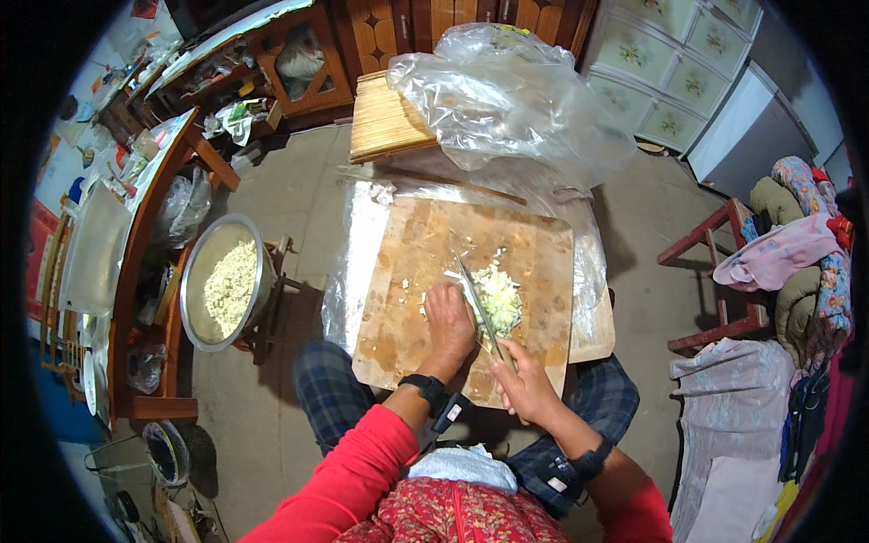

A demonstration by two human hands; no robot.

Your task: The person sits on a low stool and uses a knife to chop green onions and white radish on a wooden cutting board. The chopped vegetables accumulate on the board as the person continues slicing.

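My right hand (526, 383) grips the handle of a kitchen knife (478, 298), its blade slanting up and left across the wooden cutting board (407, 237). Curled just left of the blade, my left hand (450, 322) holds down a pale vegetable (468, 290), mostly hidden under the fingers. Against the blade's right side lies a heap of finely chopped, white-and-green vegetable (499, 298). Small loose bits are scattered around it on the board.
Beyond the board are a thin wooden stick (461, 186), a reed mat (387, 119) and a large clear plastic bag (502, 102). A metal basin (258, 298) of chopped pale food stands left on a stool. A red wooden stool (719, 271) with cloths stands right.
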